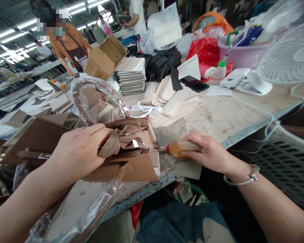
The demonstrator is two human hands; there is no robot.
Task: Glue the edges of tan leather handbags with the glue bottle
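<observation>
One amber bottle (178, 149) is gripped by the right hand (205, 146), brown lining (124, 140) seemingly by the left (78, 150).

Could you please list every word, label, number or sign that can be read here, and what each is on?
No text can be read with certainty.
White plastic bag: dark lettering at its lower edge, partly hidden.
Dark apron: pale characters, too blurred to read.
Small white device: a mark, too small to read.
</observation>
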